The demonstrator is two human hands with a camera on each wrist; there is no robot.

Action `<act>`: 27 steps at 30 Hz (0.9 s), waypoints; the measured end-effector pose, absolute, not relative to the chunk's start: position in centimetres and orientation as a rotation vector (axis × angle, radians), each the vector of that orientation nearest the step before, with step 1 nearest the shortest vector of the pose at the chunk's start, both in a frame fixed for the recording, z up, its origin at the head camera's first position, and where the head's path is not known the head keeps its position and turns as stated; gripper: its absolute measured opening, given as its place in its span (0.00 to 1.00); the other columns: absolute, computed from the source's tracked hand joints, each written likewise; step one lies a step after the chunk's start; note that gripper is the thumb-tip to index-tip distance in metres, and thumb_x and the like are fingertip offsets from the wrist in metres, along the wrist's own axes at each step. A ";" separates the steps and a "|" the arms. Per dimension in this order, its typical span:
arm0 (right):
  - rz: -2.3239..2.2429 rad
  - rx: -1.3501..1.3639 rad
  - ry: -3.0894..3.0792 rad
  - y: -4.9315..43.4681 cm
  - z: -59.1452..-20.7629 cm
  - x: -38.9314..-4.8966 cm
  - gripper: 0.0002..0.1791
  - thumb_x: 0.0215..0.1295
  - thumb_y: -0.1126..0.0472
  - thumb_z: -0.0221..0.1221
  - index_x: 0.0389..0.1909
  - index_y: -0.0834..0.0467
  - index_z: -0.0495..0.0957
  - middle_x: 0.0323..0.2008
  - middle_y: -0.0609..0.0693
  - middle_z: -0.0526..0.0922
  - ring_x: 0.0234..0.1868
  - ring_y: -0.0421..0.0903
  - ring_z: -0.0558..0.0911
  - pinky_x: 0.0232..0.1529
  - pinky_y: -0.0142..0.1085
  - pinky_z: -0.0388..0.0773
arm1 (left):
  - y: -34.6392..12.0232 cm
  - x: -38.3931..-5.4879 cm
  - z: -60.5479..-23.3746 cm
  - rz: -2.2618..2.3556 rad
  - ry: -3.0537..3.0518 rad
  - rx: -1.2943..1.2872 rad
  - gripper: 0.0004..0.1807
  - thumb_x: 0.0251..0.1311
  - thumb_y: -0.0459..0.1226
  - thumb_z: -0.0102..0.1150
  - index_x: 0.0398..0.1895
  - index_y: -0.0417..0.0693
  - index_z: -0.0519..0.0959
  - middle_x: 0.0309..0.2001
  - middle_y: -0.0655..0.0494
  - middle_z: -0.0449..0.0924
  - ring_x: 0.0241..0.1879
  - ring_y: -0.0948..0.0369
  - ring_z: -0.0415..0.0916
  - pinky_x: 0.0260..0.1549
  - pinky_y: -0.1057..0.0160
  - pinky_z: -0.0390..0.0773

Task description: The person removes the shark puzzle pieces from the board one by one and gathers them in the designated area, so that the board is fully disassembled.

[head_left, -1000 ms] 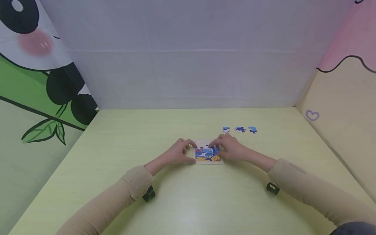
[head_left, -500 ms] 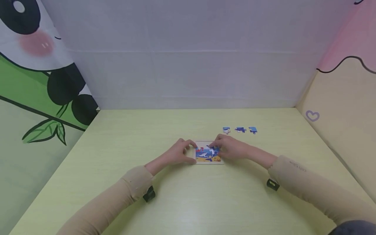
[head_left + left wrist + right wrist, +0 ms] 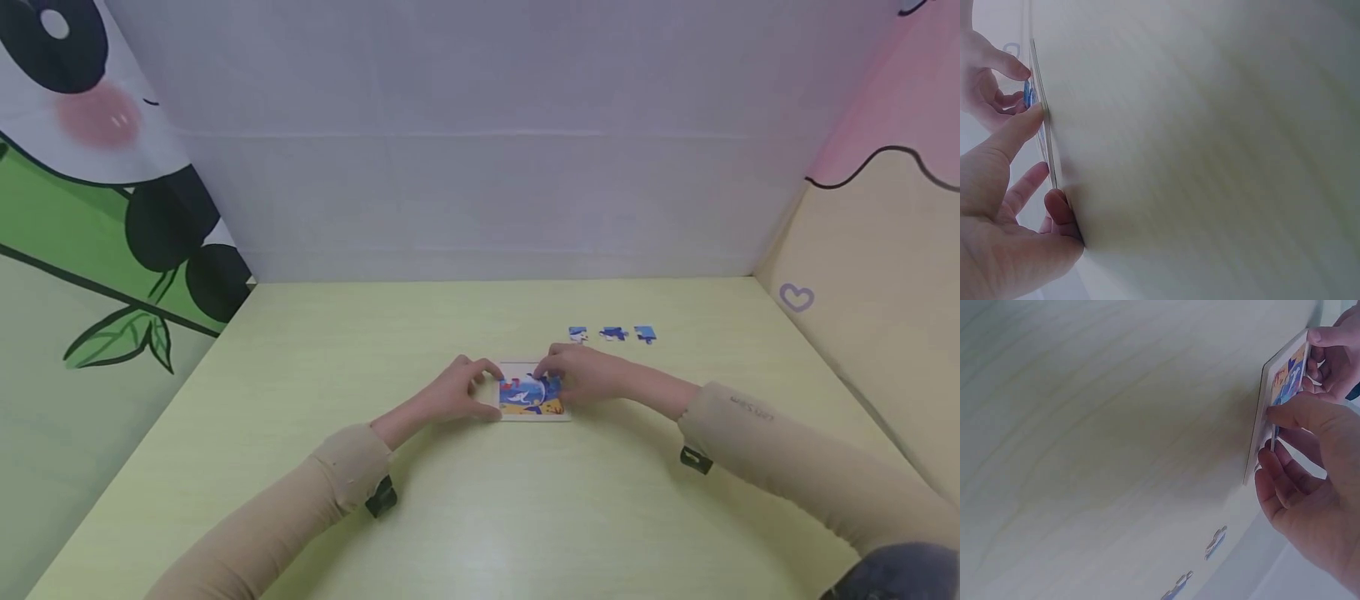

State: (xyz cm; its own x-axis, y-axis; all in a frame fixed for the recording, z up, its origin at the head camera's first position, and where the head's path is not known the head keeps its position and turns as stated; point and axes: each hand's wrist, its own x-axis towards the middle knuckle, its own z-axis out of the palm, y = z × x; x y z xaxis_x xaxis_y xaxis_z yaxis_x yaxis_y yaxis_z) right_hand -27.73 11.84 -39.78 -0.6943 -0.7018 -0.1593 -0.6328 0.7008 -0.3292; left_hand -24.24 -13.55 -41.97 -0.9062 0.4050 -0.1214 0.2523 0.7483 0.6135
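Note:
A small framed jigsaw puzzle (image 3: 536, 418) with a blue sea picture lies flat on the table in the head view. My left hand (image 3: 453, 390) holds its left side, thumb at the near corner and forefinger at the far corner. My right hand (image 3: 592, 371) is over the puzzle's right part. Its thumb and fingers pinch a puzzle piece (image 3: 1274, 439), which stands on edge in the right wrist view; a blue bit of this piece (image 3: 1027, 95) shows in the left wrist view. The right fingers cover part of the picture.
Three loose blue-and-white pieces lie in a row behind the right hand: a left one (image 3: 577, 333), a middle one (image 3: 613, 333) and a right one (image 3: 645, 333). A pale wall (image 3: 480, 200) closes off the back of the table (image 3: 480, 508).
My right hand has turned a little, its knuckles shifting slightly left, while staying at the puzzle's right part. The left hand and the loose pieces have stayed in place.

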 end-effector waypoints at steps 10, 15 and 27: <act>-0.362 -1.034 2.646 12.0 -39.5 -27.8 0.23 0.57 0.64 0.64 0.55 0.51 0.81 0.47 0.47 0.80 0.49 0.45 0.78 0.54 0.43 0.77 | -13.4 -24.3 -41.9 0.883 2.698 0.498 0.29 0.49 0.45 0.76 0.57 0.59 0.76 0.50 0.46 0.71 0.46 0.56 0.68 0.46 0.58 0.71; -0.381 -1.073 2.635 12.6 -39.4 -28.1 0.23 0.57 0.62 0.67 0.56 0.50 0.80 0.49 0.46 0.81 0.51 0.44 0.78 0.57 0.45 0.77 | -13.4 -24.4 -42.1 0.889 2.701 0.499 0.30 0.48 0.44 0.76 0.56 0.58 0.76 0.50 0.46 0.71 0.45 0.56 0.68 0.46 0.58 0.71; -0.634 -1.185 2.716 15.5 -38.5 -27.8 0.23 0.61 0.64 0.64 0.59 0.51 0.79 0.53 0.46 0.83 0.58 0.49 0.78 0.61 0.51 0.74 | -13.3 -24.4 -42.3 0.890 2.705 0.469 0.29 0.49 0.44 0.76 0.56 0.60 0.76 0.51 0.47 0.71 0.47 0.56 0.68 0.49 0.56 0.72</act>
